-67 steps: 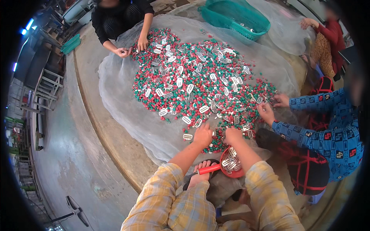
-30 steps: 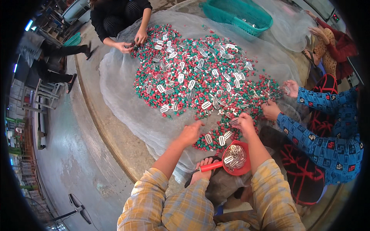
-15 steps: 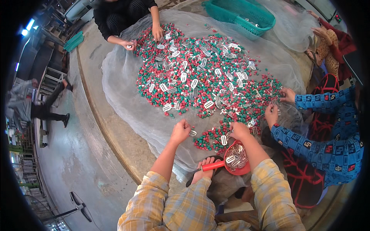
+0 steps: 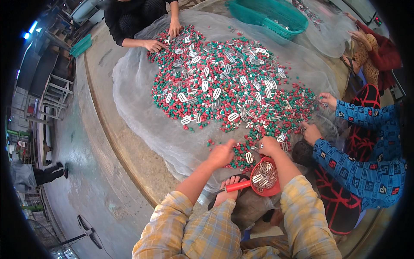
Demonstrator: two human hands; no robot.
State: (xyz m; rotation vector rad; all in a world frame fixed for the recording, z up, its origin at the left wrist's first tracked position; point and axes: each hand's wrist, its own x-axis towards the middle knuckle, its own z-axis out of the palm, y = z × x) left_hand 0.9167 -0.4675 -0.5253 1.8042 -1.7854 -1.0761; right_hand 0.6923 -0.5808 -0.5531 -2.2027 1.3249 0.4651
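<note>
While the red pan (image 4: 268,193) of slotted buckles (image 4: 260,178) sits near the right hand (image 4: 269,146), presumably for short reach, that hand curls over pellets (image 4: 238,163), grip unclear; left hand (image 4: 222,154) blurred there too, can't tell.

Workshop or small factory floor by the look of it. Translucent mesh sheet (image 4: 138,93) spread on the ground, bulk load of small red and green pieces (image 4: 194,99) on it, slotted pale plates (image 4: 233,117) mixed in. People down low around the sheet: black-sleeved worker (image 4: 116,30) at its far left, blue-sleeved worker (image 4: 366,168) to its right. Large teal basket (image 4: 276,34) at its far edge. Left of it: worn concrete floor (image 4: 86,181), pale frames (image 4: 56,97), bright lights (image 4: 33,27).
</note>
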